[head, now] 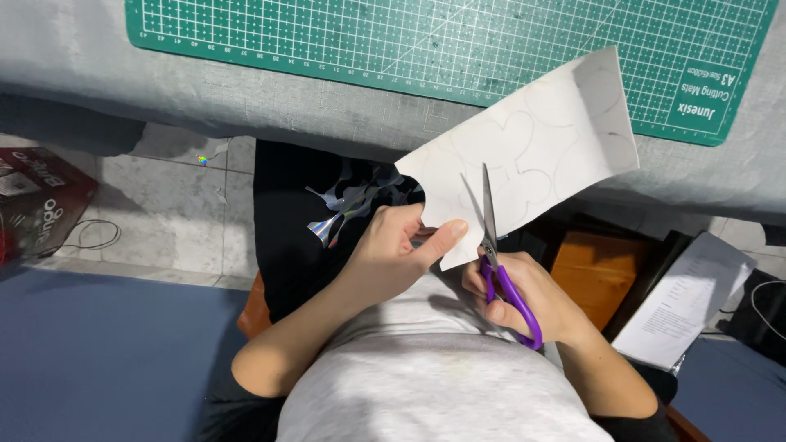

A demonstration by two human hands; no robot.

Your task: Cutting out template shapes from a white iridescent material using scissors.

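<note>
**Cutting along a pencilled outline, sheet held in the air**

Green gridded cutting mat [458, 41] on the grey cloth-covered table [246, 98], well beyond the grip and not in use; the work hangs in the air between the table edge and the person's grey shirt.

White sheet of card with faint pencilled rounded outlines [532, 151], tilted, its far corner overlapping the mat's near edge. Left hand [393, 250] is clenched on the sheet's near-left edge, thumb on top, just beside the blades.

Purple-handled scissors with steel blades [495, 262], gripped by the right hand [532, 299], fingers through the loops. Blades point away from the body, parted only slightly, tips already inside the sheet, just right of the left thumb.

Judgement, doing the cut well:
- Keep the pinch close to the blades, so the card stays stiff at the cut, but thumb clear of the edge.
- Turn the sheet into the curve with the left hand; hold the scissors on one heading.
- Cut with the inner part of the blades in short bites; full closes leave nicks on a curve.
- The lines are faint, so tilt the sheet to catch them.

Shiny foil offcuts [344, 205] lie on black fabric beyond the left wrist.
</note>
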